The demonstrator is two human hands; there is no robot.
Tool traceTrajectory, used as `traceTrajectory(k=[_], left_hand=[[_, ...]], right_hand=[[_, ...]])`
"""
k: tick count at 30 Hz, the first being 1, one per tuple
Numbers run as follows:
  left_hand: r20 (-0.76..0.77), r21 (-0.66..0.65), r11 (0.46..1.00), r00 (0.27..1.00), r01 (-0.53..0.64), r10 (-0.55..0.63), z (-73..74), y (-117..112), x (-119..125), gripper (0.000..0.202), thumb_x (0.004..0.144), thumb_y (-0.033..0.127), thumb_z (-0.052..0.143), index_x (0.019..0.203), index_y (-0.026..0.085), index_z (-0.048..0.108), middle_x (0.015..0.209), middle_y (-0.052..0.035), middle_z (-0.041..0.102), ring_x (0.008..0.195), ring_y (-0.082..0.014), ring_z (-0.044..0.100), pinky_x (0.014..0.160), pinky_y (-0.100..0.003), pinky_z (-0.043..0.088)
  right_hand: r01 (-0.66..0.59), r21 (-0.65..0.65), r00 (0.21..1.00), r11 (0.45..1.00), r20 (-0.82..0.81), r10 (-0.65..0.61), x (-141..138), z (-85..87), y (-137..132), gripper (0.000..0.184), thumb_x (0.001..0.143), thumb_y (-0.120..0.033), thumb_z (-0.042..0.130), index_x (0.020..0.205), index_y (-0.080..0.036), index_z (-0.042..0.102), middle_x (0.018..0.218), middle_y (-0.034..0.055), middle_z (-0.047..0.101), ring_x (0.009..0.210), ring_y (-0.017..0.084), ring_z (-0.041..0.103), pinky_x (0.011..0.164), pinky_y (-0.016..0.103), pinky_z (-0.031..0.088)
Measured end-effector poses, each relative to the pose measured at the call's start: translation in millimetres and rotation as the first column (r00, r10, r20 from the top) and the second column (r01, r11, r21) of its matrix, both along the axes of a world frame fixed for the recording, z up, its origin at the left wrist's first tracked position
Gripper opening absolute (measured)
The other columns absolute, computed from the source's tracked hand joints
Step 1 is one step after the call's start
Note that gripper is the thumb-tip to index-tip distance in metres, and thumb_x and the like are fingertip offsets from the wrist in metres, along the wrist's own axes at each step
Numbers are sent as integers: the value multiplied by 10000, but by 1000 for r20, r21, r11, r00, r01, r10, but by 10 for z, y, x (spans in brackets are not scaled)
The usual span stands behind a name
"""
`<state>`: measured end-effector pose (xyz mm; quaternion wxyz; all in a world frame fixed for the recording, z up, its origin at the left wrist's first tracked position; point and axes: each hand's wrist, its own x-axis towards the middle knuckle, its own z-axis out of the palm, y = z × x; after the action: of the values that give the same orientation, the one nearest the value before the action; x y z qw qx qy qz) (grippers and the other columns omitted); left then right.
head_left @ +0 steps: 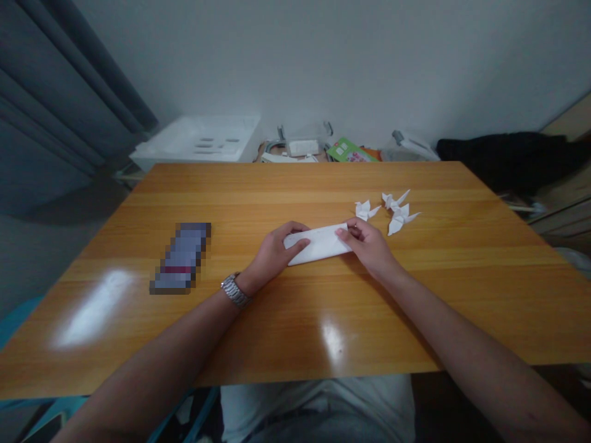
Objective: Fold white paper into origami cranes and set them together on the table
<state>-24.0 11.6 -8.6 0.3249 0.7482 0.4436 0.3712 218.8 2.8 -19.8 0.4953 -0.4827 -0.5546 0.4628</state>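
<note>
A folded sheet of white paper [319,244], a long narrow strip, is held between my two hands above the table. My left hand [282,248] grips its left end, thumb on the near face and fingers behind. At the right end my right hand [368,244] pinches the paper, with the thumb in front and the other fingers partly hidden behind it. Just beyond my right hand, three white paper cranes lie on the table: one crane [366,210] to the left, another [394,200] at the back and a third [401,218] in front of it.
The wooden table [258,332] spreads out under my hands. A blurred-out flat rectangular object [181,258] lies on its left side. Behind the far edge are a white tub [203,138], a green packet [351,151] and a black cloth-like heap [512,160].
</note>
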Motion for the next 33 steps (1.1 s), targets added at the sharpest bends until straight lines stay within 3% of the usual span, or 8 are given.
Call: traceTrajectory(k=[5,13,33], left_hand=[[18,-70,990,993,121,-120,4,-43,12,375,928,347,682,1269,199,631,998,-43,720,894,-168,685,793,-271,553],[161,-162,971,976,175,-148,46,-174,145,292,949,394,666,1141,175,686,972,-56,734,898,-157,701,773,-247,576],[164,-173,974,979,148,-120,64,-214,169,302,961,389,646,1150,167,726,1025,-77,777,914,-170,732,803,-259,591]], right_hand=[[-10,17,998,1000,57,9,23,53,-12,301,835,-488,758,867,-215,638,795,19,690,700,169,608,627,289,463],[-171,24,971,985,173,164,-32,160,-101,218,895,-411,712,885,-201,657,826,16,696,716,157,612,640,279,445],[-131,57,971,990,209,117,-80,195,-157,327,948,-512,629,831,-208,653,758,14,666,677,166,580,614,292,429]])
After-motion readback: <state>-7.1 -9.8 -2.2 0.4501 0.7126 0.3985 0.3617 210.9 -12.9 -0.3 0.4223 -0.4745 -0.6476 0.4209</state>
